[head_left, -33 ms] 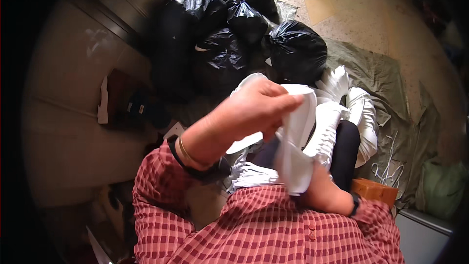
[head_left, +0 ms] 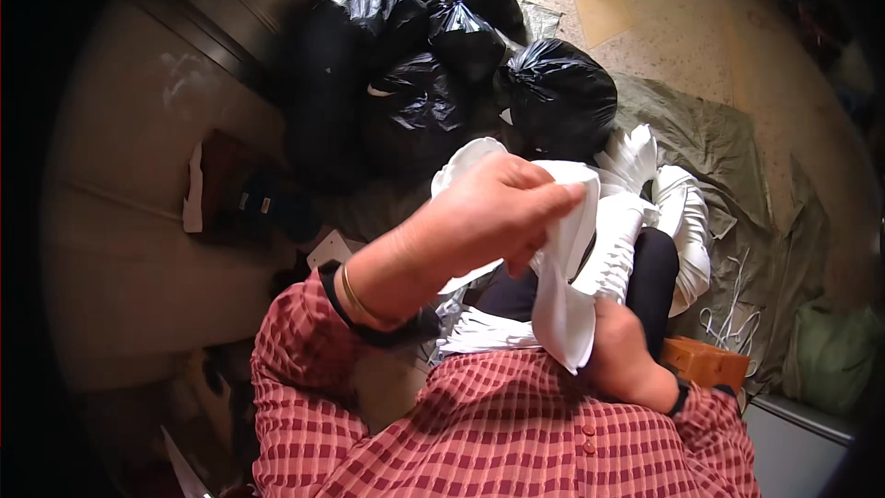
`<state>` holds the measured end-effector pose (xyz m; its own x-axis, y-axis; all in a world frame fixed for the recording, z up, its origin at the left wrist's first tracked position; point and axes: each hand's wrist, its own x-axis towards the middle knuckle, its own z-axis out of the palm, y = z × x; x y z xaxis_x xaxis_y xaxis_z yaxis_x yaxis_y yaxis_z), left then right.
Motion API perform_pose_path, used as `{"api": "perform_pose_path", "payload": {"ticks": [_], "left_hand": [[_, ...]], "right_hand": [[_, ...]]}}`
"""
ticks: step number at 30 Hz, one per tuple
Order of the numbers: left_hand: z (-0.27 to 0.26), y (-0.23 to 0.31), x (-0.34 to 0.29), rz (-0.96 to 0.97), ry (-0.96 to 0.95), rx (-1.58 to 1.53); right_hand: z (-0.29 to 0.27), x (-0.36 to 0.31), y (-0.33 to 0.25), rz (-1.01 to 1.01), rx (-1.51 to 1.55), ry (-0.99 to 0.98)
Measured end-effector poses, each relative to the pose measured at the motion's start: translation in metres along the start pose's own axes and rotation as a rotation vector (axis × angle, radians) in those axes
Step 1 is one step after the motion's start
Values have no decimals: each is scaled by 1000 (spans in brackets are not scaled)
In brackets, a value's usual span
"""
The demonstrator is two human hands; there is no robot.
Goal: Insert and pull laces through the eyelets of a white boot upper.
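Note:
My left hand [head_left: 502, 203] is closed in a pinch, thumb on top, on a white curved fabric-like piece [head_left: 564, 318] that hangs down over my lap. Beside its lower part is my right hand [head_left: 625, 350], closed at its edge; the fingertips are partly hidden. More white rounded pieces [head_left: 468, 159] show behind my left wrist. A long stack of overlapping white pieces [head_left: 612, 249] lies along my dark-clothed leg [head_left: 653, 281]. On my lap rests a bunch of thin white strips [head_left: 487, 332].
Several tied black plastic bags [head_left: 564, 97] stand ahead. Another white bundle [head_left: 684, 240] lies right of my leg on a grey-green sheet [head_left: 705, 138]. Loose white cord [head_left: 733, 318] is near a wooden block [head_left: 708, 361]. At left, a dark box [head_left: 226, 180] sits by a pale panel.
My right hand has moved slightly up and right. The lower end of the white piece has swung a little right, and my left hand has shifted slightly right.

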<state>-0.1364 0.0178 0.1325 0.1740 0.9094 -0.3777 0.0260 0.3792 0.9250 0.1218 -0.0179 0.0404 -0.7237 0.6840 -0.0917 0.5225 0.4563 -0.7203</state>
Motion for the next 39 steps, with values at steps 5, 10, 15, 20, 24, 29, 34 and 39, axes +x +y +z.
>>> {"api": "perform_pose_path", "payload": {"ticks": [5, 10, 15, 20, 24, 29, 34, 39], "left_hand": [[47, 18, -12, -7, -126, -62], [70, -9, 5, 154, -27, -82], [14, -96, 46, 420, 89, -374], [-22, -226, 68, 428, 374, 406], [-30, -296, 81, 475, 98, 627], [-41, -251, 74, 404, 114, 665], [-4, -136, -27, 746, 75, 798], [57, -104, -19, 723, -190, 911]], "right_hand": [[24, -26, 37, 295, 465, 273], [40, 10, 78, 402, 1644, 241], [38, 13, 103, 210, 561, 256], [38, 12, 101, 31, 193, 294], [20, 19, 89, -10, 157, 278], [-2, 15, 74, -154, 66, 271], [-40, -43, 57, 42, 1146, 201], [-39, -65, 106, 407, 1731, 629]]}}
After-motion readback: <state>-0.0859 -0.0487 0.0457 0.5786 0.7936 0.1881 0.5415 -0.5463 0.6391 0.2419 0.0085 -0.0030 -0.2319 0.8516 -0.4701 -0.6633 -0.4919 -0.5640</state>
